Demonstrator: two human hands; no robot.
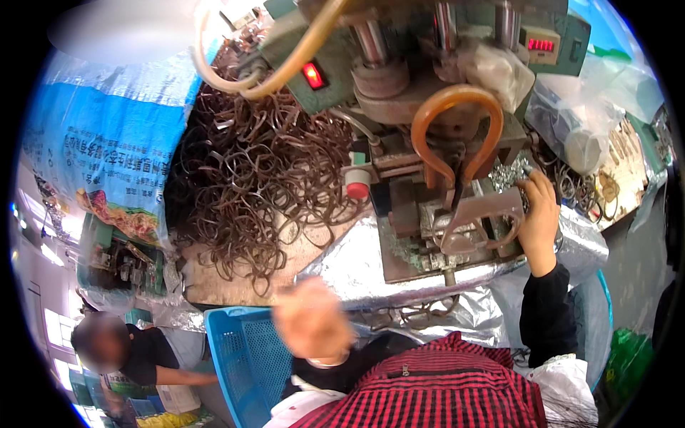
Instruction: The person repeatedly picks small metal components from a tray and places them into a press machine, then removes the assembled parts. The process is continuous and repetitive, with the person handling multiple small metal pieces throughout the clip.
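Red-and-black checked cloth (442,381) lies nearest, the left hand (312,321) beside it too blurred to tell its opening or hold. Loosely curled, the right hand (540,214) reaches small silvery pieces (505,172) right of the press (382,80), any grip hidden; they seem light, hard, slippery, best pinched singly by the edges

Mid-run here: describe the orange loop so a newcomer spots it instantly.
Find the big press at the top. Just below its steel columns, left of the right hand, is a thick loop narrowing downward. Its orange band is brighter and broader than the dull brown rings heaped at left.
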